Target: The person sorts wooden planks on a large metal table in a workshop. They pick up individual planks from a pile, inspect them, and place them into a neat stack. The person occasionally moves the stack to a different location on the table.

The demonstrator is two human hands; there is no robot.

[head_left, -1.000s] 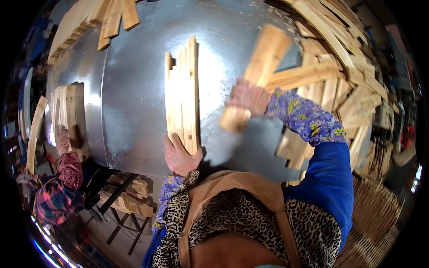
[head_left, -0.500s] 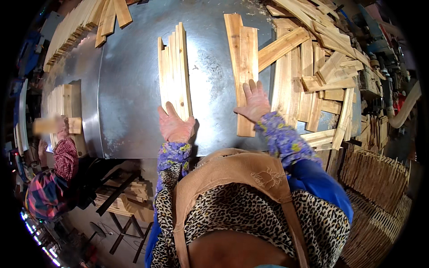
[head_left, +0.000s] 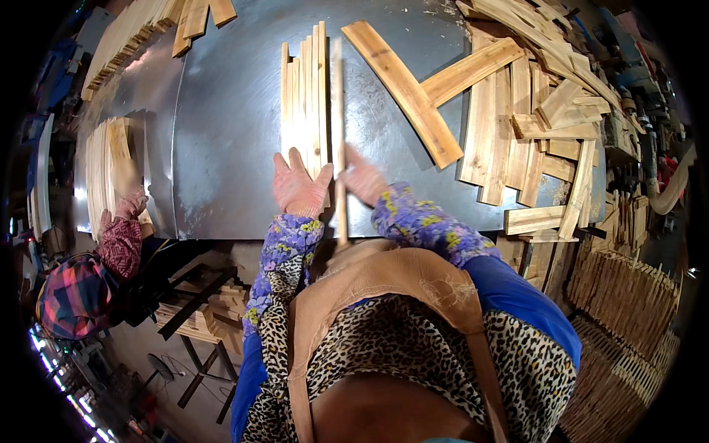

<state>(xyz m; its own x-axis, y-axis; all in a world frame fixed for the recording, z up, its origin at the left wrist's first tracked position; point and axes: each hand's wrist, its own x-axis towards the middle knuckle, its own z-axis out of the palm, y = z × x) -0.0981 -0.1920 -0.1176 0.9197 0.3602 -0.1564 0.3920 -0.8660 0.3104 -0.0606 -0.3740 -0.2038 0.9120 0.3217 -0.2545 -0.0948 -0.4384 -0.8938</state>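
One blurred, edge-up board (head_left: 338, 103) at the right hand (head_left: 362, 177); cannot tell whether gripped or merely touched. Just left, a row of edge-up boards (head_left: 303, 111) under the left hand (head_left: 300, 190), spread-fingered at the near end and not closed. Probably light, stiff, dry, hardly slippery or fragile; best pinched across both faces around mid-length. Farther right, a loose board (head_left: 402, 92), flat on the metal table (head_left: 229, 133).

Single board (head_left: 339, 111) edge-up beside board row (head_left: 303, 111)
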